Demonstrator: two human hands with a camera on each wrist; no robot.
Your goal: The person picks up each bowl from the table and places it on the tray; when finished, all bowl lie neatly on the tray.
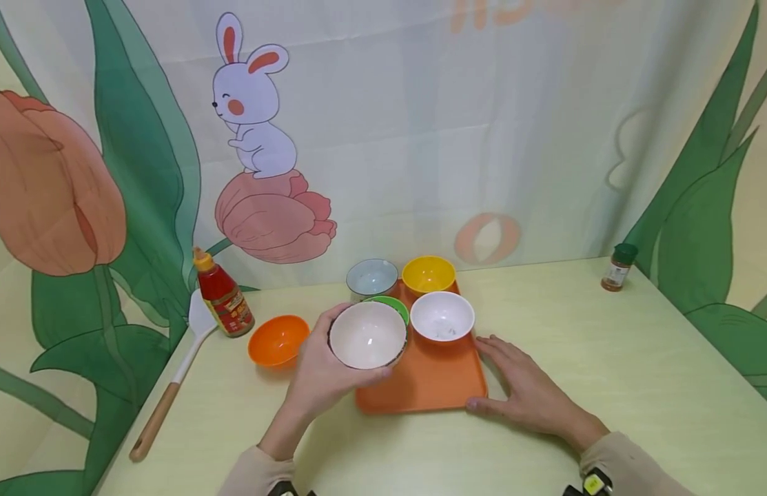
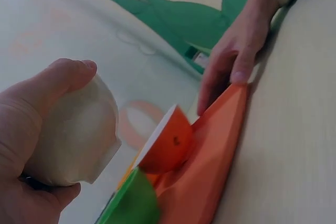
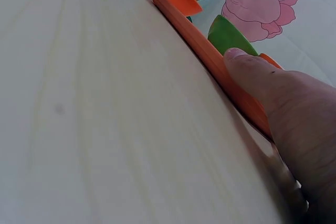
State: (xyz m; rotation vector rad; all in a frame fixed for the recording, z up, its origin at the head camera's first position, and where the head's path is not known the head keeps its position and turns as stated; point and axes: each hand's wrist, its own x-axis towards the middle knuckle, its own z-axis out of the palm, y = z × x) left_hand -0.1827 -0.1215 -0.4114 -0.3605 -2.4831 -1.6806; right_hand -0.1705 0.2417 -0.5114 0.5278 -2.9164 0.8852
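Note:
My left hand (image 1: 324, 372) holds a bowl (image 1: 367, 335), white inside, up above the left part of the orange tray (image 1: 420, 389). Its thumb and fingers grip the bowl's sides, and the pale outside of the bowl (image 2: 79, 129) shows in the left wrist view. My right hand (image 1: 532, 393) rests at the tray's near right corner, fingers extended along the right edge and thumb touching the corner. On the tray sit a bowl (image 1: 442, 317) white inside and orange outside, a yellow bowl (image 1: 428, 275), and a green bowl (image 2: 134, 203), mostly hidden behind the held bowl in the head view.
A light blue bowl (image 1: 372, 277) stands at the tray's back left. Left of the tray are an orange bowl (image 1: 278, 341), a red sauce bottle (image 1: 225, 296) and a spatula (image 1: 172, 393) with a wooden handle. A green-capped spice jar (image 1: 619, 267) stands far right by the printed curtain (image 1: 408, 138).

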